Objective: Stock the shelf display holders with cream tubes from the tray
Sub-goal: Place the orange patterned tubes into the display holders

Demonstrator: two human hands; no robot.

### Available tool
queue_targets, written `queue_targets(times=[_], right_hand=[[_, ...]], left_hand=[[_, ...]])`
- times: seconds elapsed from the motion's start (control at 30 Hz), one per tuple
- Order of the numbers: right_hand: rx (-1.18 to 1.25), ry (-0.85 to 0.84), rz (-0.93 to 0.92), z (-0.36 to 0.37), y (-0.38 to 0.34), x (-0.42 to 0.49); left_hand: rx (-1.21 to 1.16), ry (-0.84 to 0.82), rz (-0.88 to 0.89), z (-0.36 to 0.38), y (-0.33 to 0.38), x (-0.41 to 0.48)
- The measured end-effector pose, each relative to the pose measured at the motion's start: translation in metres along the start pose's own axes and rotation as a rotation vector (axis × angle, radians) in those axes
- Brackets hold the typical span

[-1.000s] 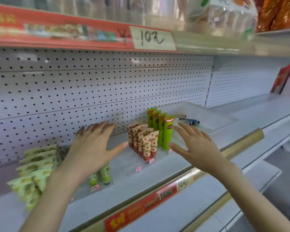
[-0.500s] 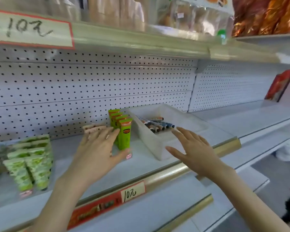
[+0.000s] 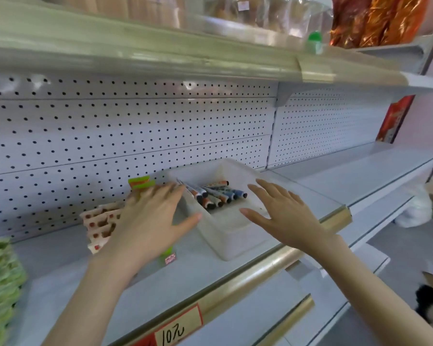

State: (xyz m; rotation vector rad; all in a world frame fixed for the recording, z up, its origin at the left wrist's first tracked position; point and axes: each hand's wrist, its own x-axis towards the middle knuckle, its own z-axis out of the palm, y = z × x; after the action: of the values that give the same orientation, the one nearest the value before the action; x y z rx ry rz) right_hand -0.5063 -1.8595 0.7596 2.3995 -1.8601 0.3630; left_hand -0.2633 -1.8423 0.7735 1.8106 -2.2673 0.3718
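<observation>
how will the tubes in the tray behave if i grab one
Likely light: the tubes look small and slim. Probably apt to roll, since they lie loose on their sides in the tray. Neighbours may shift, being piled together.

A white translucent plastic tray (image 3: 226, 242) sits on the grey metal shelf (image 3: 60, 268), with slim dark-capped cream tubes (image 3: 216, 196) at its twelve o'clock end. The left hand (image 3: 153, 221), fingers straight, is at the tray's nine o'clock, covering upright green tubes (image 3: 140, 183). The right hand (image 3: 285, 216), fingers spread, hovers at three o'clock.
</observation>
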Motion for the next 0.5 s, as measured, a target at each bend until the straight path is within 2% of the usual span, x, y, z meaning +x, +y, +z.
queue_targets(times=[0.23,0.5], right_hand=[[0.043,0.021,-0.086,0.002,0.013,0.055],[0.083,-0.082,-0.241,0.011,0.043,0.132]], left_hand=[[-0.032,-0.007,-0.052,-0.009,0.009,0.027],[-0.025,0.040,-0.159,0.005,0.041,0.064]])
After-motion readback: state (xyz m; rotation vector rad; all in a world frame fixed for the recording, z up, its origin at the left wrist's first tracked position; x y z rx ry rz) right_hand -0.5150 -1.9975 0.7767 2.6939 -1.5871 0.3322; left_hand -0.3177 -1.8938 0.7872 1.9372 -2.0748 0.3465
